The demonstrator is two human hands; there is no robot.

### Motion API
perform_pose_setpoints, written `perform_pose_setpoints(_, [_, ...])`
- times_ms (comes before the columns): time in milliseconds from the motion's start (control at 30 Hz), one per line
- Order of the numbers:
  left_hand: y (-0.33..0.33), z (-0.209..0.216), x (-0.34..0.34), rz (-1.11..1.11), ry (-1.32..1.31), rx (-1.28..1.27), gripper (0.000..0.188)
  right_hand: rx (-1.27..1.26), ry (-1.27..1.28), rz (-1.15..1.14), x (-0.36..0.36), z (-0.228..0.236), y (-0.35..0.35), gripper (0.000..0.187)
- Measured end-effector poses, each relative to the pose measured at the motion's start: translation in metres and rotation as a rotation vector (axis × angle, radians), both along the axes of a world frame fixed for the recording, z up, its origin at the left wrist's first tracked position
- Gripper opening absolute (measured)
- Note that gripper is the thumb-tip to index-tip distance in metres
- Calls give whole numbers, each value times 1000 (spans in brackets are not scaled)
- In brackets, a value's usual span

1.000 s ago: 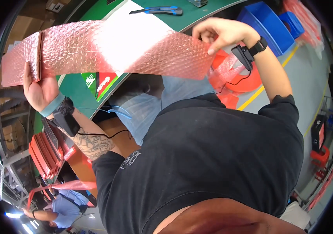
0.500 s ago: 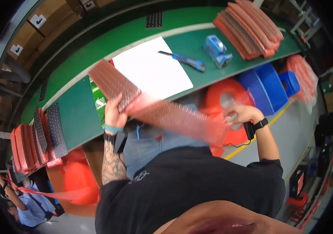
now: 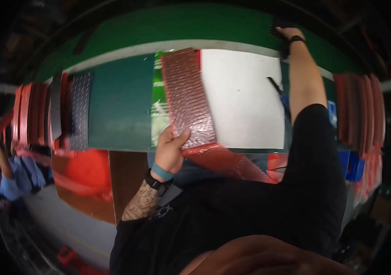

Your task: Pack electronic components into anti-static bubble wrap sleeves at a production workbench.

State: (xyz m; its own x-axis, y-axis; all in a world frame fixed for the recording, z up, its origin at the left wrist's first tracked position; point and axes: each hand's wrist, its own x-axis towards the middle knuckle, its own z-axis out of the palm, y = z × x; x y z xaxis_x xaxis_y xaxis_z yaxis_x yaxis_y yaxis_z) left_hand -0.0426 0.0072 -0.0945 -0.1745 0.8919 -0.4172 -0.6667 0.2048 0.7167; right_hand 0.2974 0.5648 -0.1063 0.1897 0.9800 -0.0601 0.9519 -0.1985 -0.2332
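Note:
My left hand (image 3: 169,149) grips the near end of a flat panel wrapped in red bubble wrap (image 3: 188,94), thumb on top. From that end a loose tail of red bubble wrap (image 3: 232,161) trails right, over the table's front edge. My right arm is stretched far forward across the table. At its end my right hand (image 3: 292,33) has its fingers on a dark perforated strip (image 3: 276,25) lying on the green conveyor belt (image 3: 213,25); that spot is dim. A white sheet (image 3: 243,98) lies right of the wrapped panel, and a green printed sheet (image 3: 158,98) is partly under it.
Wrapped red panels (image 3: 30,114) and black dotted strips (image 3: 81,110) stand at the left; another wrapped stack (image 3: 360,112) is at the right. A utility knife (image 3: 276,85) is partly behind my right arm. Below are a blue bin (image 3: 354,167) and a red roll (image 3: 87,172). A co-worker (image 3: 21,172) is at far left.
My right hand has let go of the bubble wrap's loose end and reached forward to the dark strip on the belt. The tail has dropped. My left hand still holds the wrapped panel.

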Motion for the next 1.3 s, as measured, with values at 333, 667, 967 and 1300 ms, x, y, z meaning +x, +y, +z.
perform_pose_setpoints(333, [13, -3, 3, -14, 131, 122, 35, 199, 988, 13, 13, 86, -50, 22])
perform_pose_setpoints(667, [-8, -26, 16, 50, 54, 236, 32, -149, 1367, 347, -157, 75, -460, 57])
perform_pose_setpoints(967, [-25, -12, 29, 206, -120, 186, 40, -143, 1372, 283, -188, 38, -493, 54])
perform_pose_setpoints(1300, [-27, -14, 25, 171, -220, 251, 40, 74, 411, 586, -185, 51, -496, 55])
